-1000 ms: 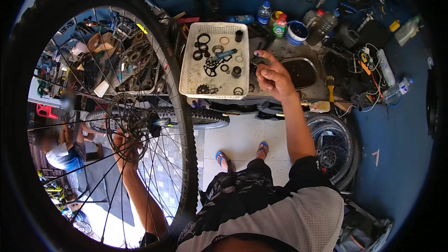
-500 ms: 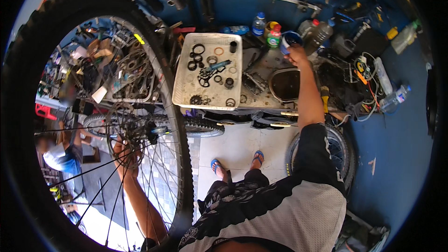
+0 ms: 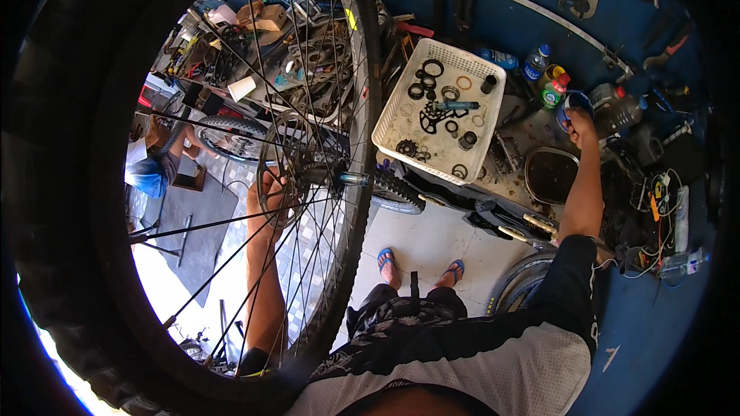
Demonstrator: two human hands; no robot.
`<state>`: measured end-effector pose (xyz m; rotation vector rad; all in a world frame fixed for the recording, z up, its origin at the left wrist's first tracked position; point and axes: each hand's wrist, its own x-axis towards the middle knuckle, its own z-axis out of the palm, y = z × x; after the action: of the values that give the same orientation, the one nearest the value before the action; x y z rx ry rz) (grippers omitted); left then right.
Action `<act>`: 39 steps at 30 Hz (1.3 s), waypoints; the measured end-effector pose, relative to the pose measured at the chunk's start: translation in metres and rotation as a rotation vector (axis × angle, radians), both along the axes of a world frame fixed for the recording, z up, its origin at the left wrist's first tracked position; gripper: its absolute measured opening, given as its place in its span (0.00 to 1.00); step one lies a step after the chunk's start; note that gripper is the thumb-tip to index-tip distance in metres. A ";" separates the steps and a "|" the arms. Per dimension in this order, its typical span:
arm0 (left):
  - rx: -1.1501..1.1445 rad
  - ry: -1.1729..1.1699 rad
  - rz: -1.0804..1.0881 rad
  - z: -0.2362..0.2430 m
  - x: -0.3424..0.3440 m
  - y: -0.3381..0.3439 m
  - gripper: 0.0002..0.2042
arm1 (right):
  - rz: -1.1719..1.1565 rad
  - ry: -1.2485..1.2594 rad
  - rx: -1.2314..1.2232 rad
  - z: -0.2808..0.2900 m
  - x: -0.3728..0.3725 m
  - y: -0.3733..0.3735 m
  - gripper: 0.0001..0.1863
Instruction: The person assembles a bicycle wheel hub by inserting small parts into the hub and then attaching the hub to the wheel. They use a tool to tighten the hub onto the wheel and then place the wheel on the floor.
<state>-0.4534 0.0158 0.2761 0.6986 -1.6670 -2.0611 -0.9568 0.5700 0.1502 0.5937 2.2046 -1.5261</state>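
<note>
Wheel: a large spoked bicycle wheel with a black knobby tyre [image 3: 314, 175] fills the person's left, close to the camera.
Left hand: the left hand [image 3: 270, 194] is curled in at the hub beside the disc rotor, apparently gripping it; spokes hide the exact hold.
Right hand: the right hand [image 3: 580, 125] is at the near side of a round blue plastic tub [image 3: 572, 102], fingers bent; whether they pinch its rim or dip inside, I cannot tell.
Tub risk: a sideways pull could tip it against the green bottle with a red cap [image 3: 553, 92] just beside it.
Wheel risk: one hand at the hub may let the wheel twist, and its tyre could knock the white perforated plastic tray [image 3: 416, 163], scattering loose rings.
Edges: the tray seems to reach the front edge of the brown, stained desk [image 3: 505, 185].
Open room: pale tiled floor [image 3: 416, 231] lies between tyre and desk; bottles crowd the tub's far side.
</note>
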 end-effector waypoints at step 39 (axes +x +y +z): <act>-0.441 -0.076 -0.097 -0.048 0.020 -0.076 0.11 | 0.938 0.761 -0.364 0.100 0.449 -0.349 0.47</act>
<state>-0.4334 -0.0599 0.2285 0.5582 -2.1384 -1.6510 -0.5079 0.2207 0.2498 -1.1507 2.0240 -1.6145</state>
